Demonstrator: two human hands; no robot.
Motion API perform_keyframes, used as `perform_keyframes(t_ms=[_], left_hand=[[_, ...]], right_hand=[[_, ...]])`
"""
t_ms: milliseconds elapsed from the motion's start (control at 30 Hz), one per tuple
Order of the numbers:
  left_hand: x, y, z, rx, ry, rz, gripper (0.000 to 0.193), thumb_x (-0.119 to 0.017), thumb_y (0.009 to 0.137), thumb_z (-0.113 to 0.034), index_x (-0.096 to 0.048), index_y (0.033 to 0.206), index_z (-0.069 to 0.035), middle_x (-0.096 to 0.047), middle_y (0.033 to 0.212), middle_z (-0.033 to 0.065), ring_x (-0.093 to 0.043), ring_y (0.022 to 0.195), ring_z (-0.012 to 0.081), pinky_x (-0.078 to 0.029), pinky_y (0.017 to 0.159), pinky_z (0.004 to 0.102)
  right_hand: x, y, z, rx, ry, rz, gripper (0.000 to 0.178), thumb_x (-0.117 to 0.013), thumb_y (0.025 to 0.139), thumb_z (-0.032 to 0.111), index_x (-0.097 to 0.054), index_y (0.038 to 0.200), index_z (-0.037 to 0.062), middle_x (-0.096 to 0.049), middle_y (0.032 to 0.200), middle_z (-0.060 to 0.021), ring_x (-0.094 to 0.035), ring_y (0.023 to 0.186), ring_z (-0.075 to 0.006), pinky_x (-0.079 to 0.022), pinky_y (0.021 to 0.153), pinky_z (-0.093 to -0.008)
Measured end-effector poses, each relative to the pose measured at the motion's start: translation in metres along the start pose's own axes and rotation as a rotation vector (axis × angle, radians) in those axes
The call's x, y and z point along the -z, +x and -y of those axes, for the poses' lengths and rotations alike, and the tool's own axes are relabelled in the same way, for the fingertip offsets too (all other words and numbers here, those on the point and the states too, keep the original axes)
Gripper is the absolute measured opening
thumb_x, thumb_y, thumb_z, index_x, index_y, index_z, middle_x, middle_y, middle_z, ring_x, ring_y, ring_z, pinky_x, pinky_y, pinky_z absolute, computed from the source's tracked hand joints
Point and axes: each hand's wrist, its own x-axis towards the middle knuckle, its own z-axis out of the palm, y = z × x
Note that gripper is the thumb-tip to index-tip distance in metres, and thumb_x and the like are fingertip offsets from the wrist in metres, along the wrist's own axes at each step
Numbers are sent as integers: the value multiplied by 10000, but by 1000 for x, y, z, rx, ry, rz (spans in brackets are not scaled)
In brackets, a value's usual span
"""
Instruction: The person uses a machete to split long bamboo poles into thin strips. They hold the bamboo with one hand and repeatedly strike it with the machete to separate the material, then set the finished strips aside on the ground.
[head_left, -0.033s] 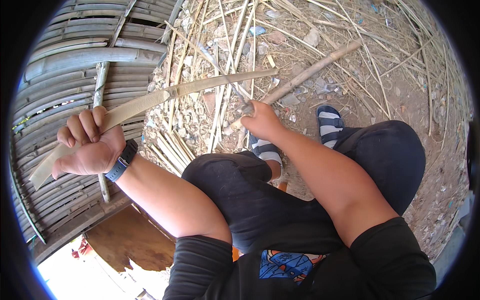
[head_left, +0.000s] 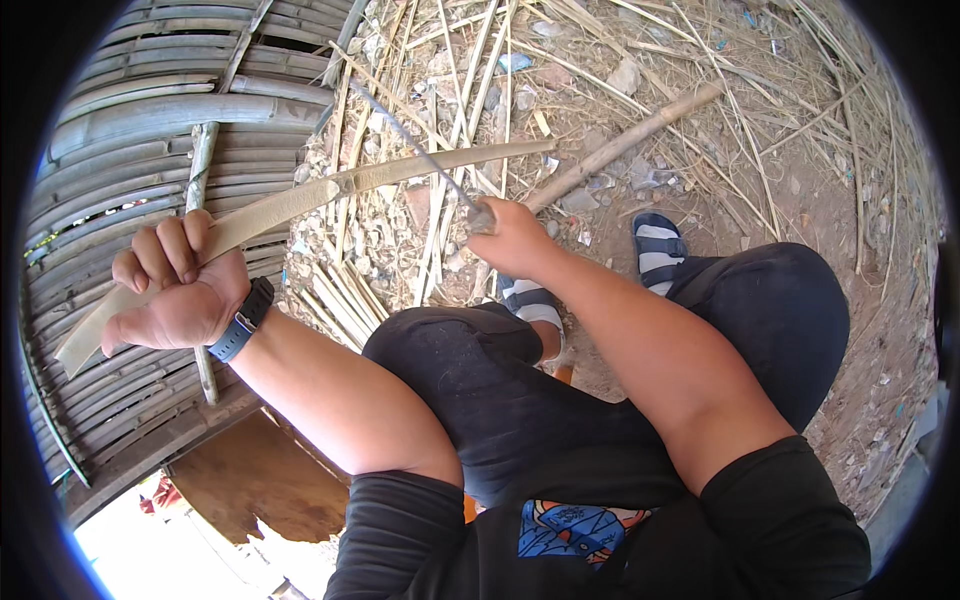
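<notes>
A long, flat bamboo strip (head_left: 290, 205) slants from the lower left up to the middle of the view. My left hand (head_left: 180, 295) grips it near its lower end, fingers curled over it and thumb sticking out. A knife (head_left: 404, 132) with a long, thin grey blade, seen almost edge-on, is held by its handle in my closed right hand (head_left: 518, 240). Its blade points up and left, crossing the strip near the strip's far part; whether the two touch I cannot tell.
A wooden pole (head_left: 630, 145) lies slanting on the ground beyond my right hand. Scattered bamboo slivers (head_left: 470, 75) and stones cover the ground ahead. A slatted bamboo wall (head_left: 130, 135) stands at left. My sandalled feet (head_left: 660, 250) and bent knees are close below.
My right hand has shifted slightly left and down, and the knife blade has swung left. The left hand and bamboo strip have hardly moved.
</notes>
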Motion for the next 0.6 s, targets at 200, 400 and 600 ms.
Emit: perform_keyframes(t_ms=[200,400,600], left_hand=[[0,-6,-1,16,-31,50,745,-599,646,-918,-451,662,-189,-283,533,-62,-240,458,89,-193,496,259],[12,-2,-8,-14,31,-11,765,-580,630,-944,-445,657,-191,-280,535,-68,-229,455,84,-205,494,250],[-2,-3,0,12,-16,44,737,-612,644,-913,-455,654,-193,-279,535,-69,-226,454,82,-203,492,252]], right_hand=[[49,24,88,-144,217,534,368,-648,770,159,-622,1074,-46,-586,629,-40,-506,447,-108,-423,444,-296],[39,16,40,-238,47,248,381,-656,765,166,-618,1082,-41,-623,694,-109,-591,559,-193,-504,555,-365],[10,6,69,186,-35,188,429,-679,759,197,-654,1129,-20,-698,915,-243,-707,867,-332,-538,784,-435]])
